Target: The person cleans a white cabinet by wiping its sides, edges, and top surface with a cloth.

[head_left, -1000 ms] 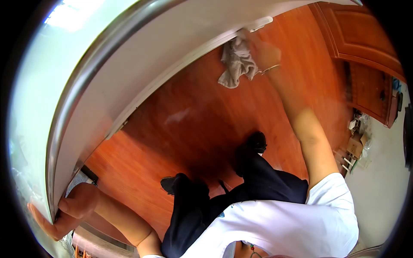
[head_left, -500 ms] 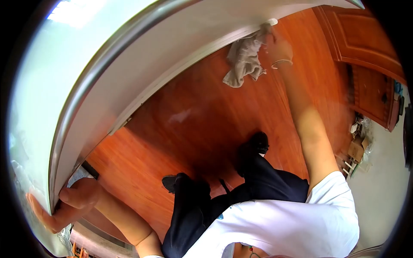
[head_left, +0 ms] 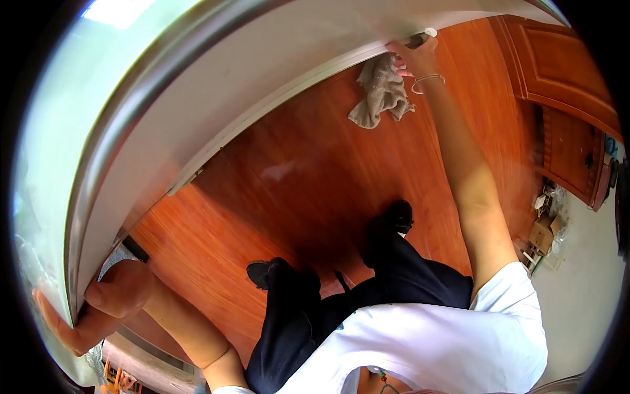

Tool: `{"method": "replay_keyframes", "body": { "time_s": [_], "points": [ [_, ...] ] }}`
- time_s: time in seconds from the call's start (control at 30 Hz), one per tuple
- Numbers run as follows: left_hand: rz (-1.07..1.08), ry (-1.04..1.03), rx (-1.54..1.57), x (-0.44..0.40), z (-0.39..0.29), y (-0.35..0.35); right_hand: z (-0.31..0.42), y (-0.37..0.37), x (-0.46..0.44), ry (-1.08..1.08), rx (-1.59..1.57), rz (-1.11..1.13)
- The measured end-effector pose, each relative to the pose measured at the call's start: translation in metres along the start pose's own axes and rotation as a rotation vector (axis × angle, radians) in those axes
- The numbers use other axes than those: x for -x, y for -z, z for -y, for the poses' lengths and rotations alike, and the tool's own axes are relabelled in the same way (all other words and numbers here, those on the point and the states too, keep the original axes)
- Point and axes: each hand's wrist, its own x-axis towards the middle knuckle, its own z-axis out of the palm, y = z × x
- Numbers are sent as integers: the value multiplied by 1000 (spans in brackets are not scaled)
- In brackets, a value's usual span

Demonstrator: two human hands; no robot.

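Observation:
A large white door-like panel (head_left: 216, 85) with a metallic edge spans the upper left. My left hand (head_left: 105, 305) grips its lower left edge, the thumb on the near side and the fingers behind. At the panel's far lower edge, my right hand (head_left: 417, 60) holds a crumpled grey-beige cloth (head_left: 379, 95), which hangs down over the wooden floor. A thin bracelet (head_left: 428, 80) circles my right wrist.
Reddish wooden flooring (head_left: 295, 171) lies below, with my dark shoes (head_left: 398, 217) on it. Brown wooden cabinets (head_left: 558, 59) stand at the upper right. A cardboard box (head_left: 543, 234) and plastic bags are by the right wall. A curved pale piece of furniture (head_left: 147, 364) is at the lower left.
My right hand and the cloth have moved rightward along the panel's lower edge. My left hand keeps its hold on the panel, which has shifted slightly in view.

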Motion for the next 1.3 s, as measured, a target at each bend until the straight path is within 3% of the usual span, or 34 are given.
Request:
{"method": "replay_keyframes", "body": {
  "time_s": [0.17,0.27,0.37,0.53,0.63,0.7,0.8,0.87,0.9,0.97,1.0,1.03,1.1,1.2,1.27,1.3],
  "points": [
    [5,-28,81,0,3,-1,-14,3,-16,-48,-270,26],
    [-24,80,6,0,-3,-3,-4,-11,14,28,-153,-31],
    [-3,-53,149,-5,-2,-4,-5,-13,7,14,-223,-17],
    [-19,-11,29,-3,1,-3,-15,-9,-8,-19,-321,-19],
    [-14,-42,24,-3,1,-1,-1,-23,25,-46,-207,-38],
    [-9,-7,-23,-2,-3,0,-17,-29,43,368,153,-124],
    [-10,45,-66,-3,-8,-1,-22,-42,91,522,544,-40],
    [8,52,-66,-4,-11,-3,-25,-45,104,641,582,142],
    [-13,66,-20,-5,-13,-5,-24,-41,98,637,580,138],
    [-35,77,28,-8,-14,-7,-14,-22,80,436,999,292],
    [-22,76,24,-9,-16,-7,-2,-5,77,257,890,333],
    [-15,77,18,-9,-17,-7,-16,4,63,260,890,332],
    [-25,91,19,-10,-19,-8,-35,12,33,234,795,1],
    [-51,109,26,-9,-20,-9,-38,5,31,253,658,-83],
    [-66,117,34,-6,-18,-8,-46,-17,38,183,639,37],
    [-31,83,-36,-3,-11,-3,-51,-26,50,378,767,85]
  ]
}}
